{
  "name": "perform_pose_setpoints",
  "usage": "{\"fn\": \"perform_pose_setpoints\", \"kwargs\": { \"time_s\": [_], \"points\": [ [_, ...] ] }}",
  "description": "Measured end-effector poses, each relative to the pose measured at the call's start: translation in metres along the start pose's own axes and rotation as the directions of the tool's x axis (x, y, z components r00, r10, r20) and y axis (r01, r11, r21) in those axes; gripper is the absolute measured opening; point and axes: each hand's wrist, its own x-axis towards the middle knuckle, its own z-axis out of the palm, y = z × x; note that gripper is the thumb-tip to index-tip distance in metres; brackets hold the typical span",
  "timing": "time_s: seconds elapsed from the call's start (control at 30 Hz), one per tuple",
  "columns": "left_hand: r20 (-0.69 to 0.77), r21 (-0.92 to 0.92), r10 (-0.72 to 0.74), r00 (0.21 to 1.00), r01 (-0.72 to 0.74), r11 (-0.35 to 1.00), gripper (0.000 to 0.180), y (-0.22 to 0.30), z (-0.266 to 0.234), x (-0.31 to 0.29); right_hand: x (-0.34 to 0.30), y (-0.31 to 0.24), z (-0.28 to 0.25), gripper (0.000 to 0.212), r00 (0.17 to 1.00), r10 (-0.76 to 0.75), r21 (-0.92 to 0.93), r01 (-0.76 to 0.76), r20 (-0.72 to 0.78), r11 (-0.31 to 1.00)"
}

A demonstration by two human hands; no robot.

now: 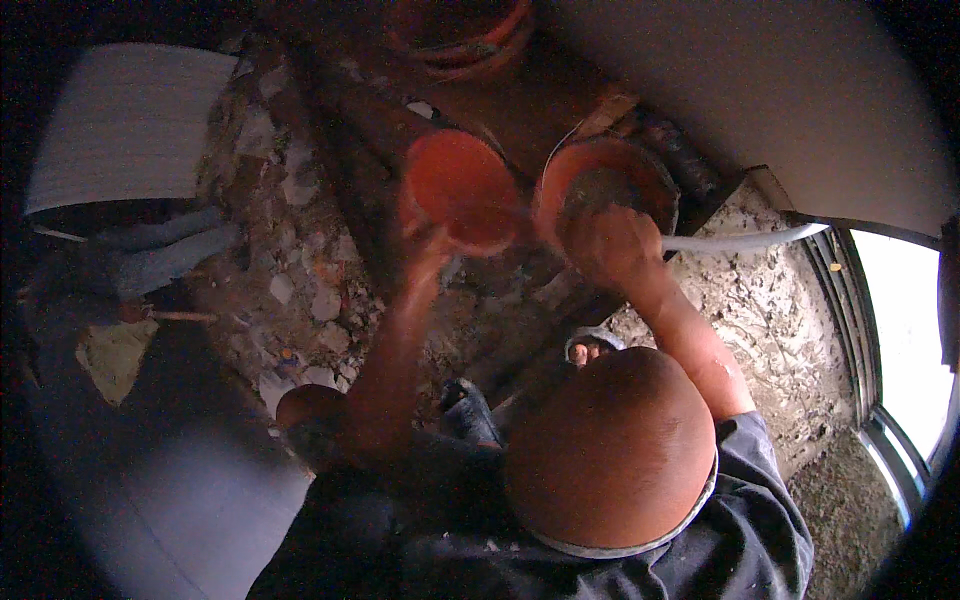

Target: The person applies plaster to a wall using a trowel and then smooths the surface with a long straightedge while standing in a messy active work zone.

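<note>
My left hand (430,245) is closed on the lower edge of a red-orange plastic container (455,175), which is tilted and smeared by motion. Just right of it stands an orange bucket (660,180) with grey, wet-looking material (600,190) inside. My right hand (615,240) reaches over the bucket's near side; its fingers are blurred and partly hidden, so I cannot see whether they grip anything. Beside my right wrist, a pale hose-like tube (745,240) runs off to the right. My bent knee (615,450) is close below.
More orange buckets (460,45) stand at the far side. Broken rubble (300,260) covers the ground to the left, below a pale ribbed sheet (140,125). A stick-like wooden handle (185,316) lies beyond it. Wet grey mud or mortar (770,310) spreads at right, beside a dark frame (850,320).
</note>
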Motion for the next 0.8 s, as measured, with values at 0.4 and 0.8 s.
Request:
{"fn": "perform_pose_setpoints", "kwargs": {
  "time_s": [0.4, 0.8],
  "points": [
    [0.211, 0.807, 0.296, 0.932, -0.337, 0.485, 0.018, 0.051, -0.044, 0.017, 0.015, -0.011, -0.015, 0.022, 0.992, 0.124, 0.094, -0.127, 0.036, 0.987],
    [0.194, 0.957, 0.807, 0.557, -0.290, -0.030, 0.043, 0.213, -0.109, 0.057, 0.022, -0.008, 0.005, 0.026, 0.953, 0.244, 0.203, -0.278, 0.177, 0.939]
  ]
}}
